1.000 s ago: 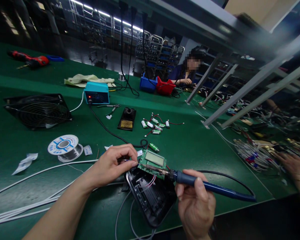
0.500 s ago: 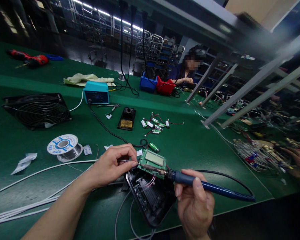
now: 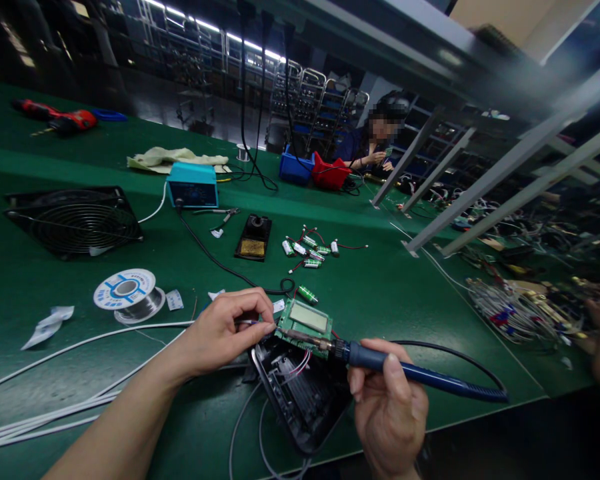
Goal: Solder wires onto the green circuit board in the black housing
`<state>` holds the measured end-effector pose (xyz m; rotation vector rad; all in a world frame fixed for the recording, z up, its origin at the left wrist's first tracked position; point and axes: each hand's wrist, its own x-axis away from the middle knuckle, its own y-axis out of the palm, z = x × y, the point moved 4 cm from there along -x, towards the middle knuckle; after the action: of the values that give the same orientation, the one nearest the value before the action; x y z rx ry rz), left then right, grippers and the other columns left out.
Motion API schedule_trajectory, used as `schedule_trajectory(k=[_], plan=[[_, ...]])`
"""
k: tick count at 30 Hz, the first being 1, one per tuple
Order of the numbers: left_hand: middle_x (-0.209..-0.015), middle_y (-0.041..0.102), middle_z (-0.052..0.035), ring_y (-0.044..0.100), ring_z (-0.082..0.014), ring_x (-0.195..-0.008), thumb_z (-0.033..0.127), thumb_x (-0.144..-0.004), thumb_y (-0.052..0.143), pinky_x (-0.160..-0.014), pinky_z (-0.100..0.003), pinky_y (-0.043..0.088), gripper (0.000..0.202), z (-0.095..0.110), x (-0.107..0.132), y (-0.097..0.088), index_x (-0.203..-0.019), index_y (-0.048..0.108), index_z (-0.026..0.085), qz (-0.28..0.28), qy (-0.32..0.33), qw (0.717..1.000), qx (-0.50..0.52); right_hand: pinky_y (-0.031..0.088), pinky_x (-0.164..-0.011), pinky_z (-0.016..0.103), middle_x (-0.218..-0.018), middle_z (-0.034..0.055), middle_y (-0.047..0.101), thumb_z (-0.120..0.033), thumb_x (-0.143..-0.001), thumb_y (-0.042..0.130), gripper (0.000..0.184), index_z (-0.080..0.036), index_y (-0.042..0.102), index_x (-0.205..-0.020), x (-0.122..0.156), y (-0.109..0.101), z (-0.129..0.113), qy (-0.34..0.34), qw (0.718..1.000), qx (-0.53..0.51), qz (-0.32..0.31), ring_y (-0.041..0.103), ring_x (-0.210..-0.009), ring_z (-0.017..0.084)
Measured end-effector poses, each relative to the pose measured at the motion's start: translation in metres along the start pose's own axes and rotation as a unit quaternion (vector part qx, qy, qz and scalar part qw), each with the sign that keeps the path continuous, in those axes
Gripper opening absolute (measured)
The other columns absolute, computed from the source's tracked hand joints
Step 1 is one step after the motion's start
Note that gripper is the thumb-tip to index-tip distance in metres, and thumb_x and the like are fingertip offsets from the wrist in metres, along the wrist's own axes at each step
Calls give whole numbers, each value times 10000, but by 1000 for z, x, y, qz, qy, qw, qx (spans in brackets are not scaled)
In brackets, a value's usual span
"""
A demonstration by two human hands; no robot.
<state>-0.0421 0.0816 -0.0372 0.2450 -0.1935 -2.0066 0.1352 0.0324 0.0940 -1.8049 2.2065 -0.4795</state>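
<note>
Bare left forearm (image 3: 125,407); bare left hand (image 3: 230,328); bare right hand (image 3: 393,410).

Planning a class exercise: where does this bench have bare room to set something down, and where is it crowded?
Bare: between the loose batteries and the cable pile at right; also between the fan, solder spool and white scrap. Crowded: around the circuit board, where left hand, right hand, soldering iron and black housing gather.

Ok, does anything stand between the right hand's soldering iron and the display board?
Nothing visible: the right hand holds the soldering iron with its shaft over the near side of the display board. The left hand pinches a thin wire by the board's left corner, near the tip. Contact is too small to tell.
</note>
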Motion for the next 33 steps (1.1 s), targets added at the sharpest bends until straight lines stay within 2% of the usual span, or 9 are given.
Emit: schedule_trajectory(k=[7, 13, 15, 17, 19, 21, 25, 29, 33], plan=[[-814, 577, -27, 545, -83, -715, 187, -874, 547, -615, -189, 399, 151, -3, 1, 1, -745, 585, 116, -4, -5, 1000, 1, 390, -444, 141, -522, 17, 481, -368, -1003, 485, 282, -116, 601, -946, -4, -3, -4, -4, 998, -9, 63, 440, -442, 93], [-811, 575, -25, 545, -85, -720, 193, -877, 542, -638, -188, 407, 155, -3, 1, 1, -748, 584, 118, -3, -4, 1000, 0, 399, -449, 120, -531, 21, 488, -369, -1006, 500, 279, -121, 617, -955, -8, -5, -5, -9, 998, -18, 67, 456, -451, 82], [-817, 576, -22, 548, -84, -734, 196, -882, 537, -655, -189, 408, 156, -4, 1, 1, -756, 589, 120, -2, -5, 1000, 2, 412, -458, 112, -571, 21, 518, -349, -1021, 487, 243, -154, 631, -1001, -9, -4, -5, -27, 998, -29, 46, 485, -481, 81], [-822, 575, -23, 547, -85, -741, 205, -887, 535, -661, -192, 407, 162, -5, 1, 2, -760, 590, 120, -4, -10, 1000, 4, 478, -526, 149, -720, 38, 598, -304, -1043, 452, 204, -216, 618, -1123, -10, -3, -6, -60, 998, -14, 11, 567, -593, 101], [-826, 575, -23, 546, -85, -742, 206, -885, 536, -659, -193, 408, 162, -6, 2, 2, -759, 592, 121, -5, -13, 1000, 7, 548, -671, 244, -951, 60, 639, -242, -1048, 439, 230, -270, 566, -1239, -11, -3, -6, -96, 994, 43, -22, 635, -779, 143], [-821, 574, -22, 547, -85, -742, 204, -882, 539, -660, -191, 408, 163, -6, 1, 2, -752, 592, 121, -4, -13, 1000, 4, 545, -812, 313, -1106, 62, 620, -197, -1034, 472, 249, -281, 557, -1252, -13, -4, -3, -112, 983, 138, -39, 642, -913, 169], [-820, 579, -20, 553, -82, -745, 198, -883, 539, -657, -184, 409, 158, -5, 1, 1, -757, 594, 120, -1, -5, 1000, 0, 490, -902, 278, -1148, 8, 606, -212, -1009, 532, 187, -291, 594, -1166, -20, -6, 6, -89, 957, 268, -69, 617, -997, 145], [-815, 578, -23, 548, -81, -732, 204, -885, 535, -647, -183, 412, 167, -3, 1, 1, -754, 593, 117, -2, 0, 1000, -4, 460, -932, 241, -1187, 2, 572, -234, -990, 553, 226, -295, 546, -1208, -26, -5, 14, -62, 955, 264, -118, 581, -1057, 129], [-814, 572, -20, 546, -77, -733, 208, -891, 527, -655, -182, 412, 180, -1, 1, 1, -747, 592, 122, -7, -1, 1000, -5, 450, -969, 265, -1196, 11, 569, -235, -994, 547, 221, -291, 543, -1207, -28, -3, 21, -34, 966, 217, -138, 567, -1092, 146]])
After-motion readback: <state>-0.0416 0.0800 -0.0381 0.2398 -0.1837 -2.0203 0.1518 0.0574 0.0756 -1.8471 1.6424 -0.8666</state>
